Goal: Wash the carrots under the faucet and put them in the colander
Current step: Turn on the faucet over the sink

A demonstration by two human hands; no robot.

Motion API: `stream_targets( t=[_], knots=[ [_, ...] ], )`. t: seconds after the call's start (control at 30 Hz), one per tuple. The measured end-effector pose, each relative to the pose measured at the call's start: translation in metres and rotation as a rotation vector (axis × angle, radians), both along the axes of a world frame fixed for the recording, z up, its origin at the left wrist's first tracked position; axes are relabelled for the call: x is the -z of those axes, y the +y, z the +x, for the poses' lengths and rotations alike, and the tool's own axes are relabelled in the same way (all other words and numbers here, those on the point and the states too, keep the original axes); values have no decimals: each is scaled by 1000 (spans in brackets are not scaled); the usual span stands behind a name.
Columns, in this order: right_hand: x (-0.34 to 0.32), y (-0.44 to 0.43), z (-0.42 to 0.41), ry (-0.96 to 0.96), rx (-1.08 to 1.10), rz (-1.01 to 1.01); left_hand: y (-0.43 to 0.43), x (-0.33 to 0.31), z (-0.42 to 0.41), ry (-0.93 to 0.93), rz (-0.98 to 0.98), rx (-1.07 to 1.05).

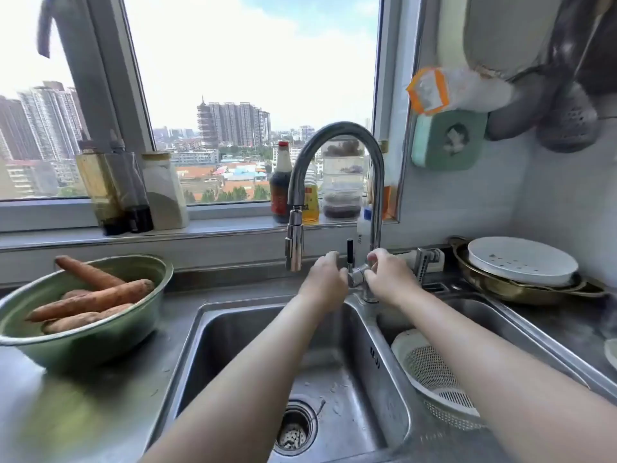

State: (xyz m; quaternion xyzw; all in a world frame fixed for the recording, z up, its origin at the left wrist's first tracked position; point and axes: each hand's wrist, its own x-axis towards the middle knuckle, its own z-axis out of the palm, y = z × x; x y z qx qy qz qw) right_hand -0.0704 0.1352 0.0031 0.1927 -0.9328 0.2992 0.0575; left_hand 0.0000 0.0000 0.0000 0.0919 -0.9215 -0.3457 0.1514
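Observation:
Several unwashed orange carrots (96, 297) lie in a green bowl (100, 345) on the counter at the left. The white mesh colander (430, 365) sits tilted in the right sink basin, partly hidden by my right forearm. The chrome gooseneck faucet (337, 128) arches over the left basin (233, 345), and no water shows at its spout (294, 252). Both hands are at the faucet's base. My left hand (325, 279) curls against the left end of the chrome valve knob (356, 277). My right hand (389, 274) pinches the knob from the right. A black lever (350, 250) stands upright between them.
Bottles and jars line the windowsill behind the sink. A white perforated plate (521, 260) rests in a brass pan (521, 289) at the back right. Ladles and a green holder (447, 142) hang on the right wall. The drain strainer (293, 429) sits at the basin's bottom.

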Motion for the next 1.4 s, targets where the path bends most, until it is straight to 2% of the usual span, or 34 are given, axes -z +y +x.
stream_targets(
  t=[0.13,0.37,0.5,0.67,0.93,1.2,1.4],
  knots=[
    [-1,-1,-20,-75,-79,-105,-3,-9,-27,84,24,-77],
    [1,-20,-50,-37,-177,-263,-13,-18,-66,112,80,-43],
    [7,-21,-52,14,-158,-398,-13,-14,-72,203,129,-82],
    [16,-19,-53,-9,-133,-525,-13,-13,-68,219,58,-24],
    [22,-22,-50,3,-171,-485,-17,-9,-56,211,-34,-8],
    [24,-22,-50,44,-177,-428,-16,-9,-53,182,-8,-29],
    [24,-24,-46,63,-175,-409,-14,-12,-51,155,-58,-41]
  ],
)
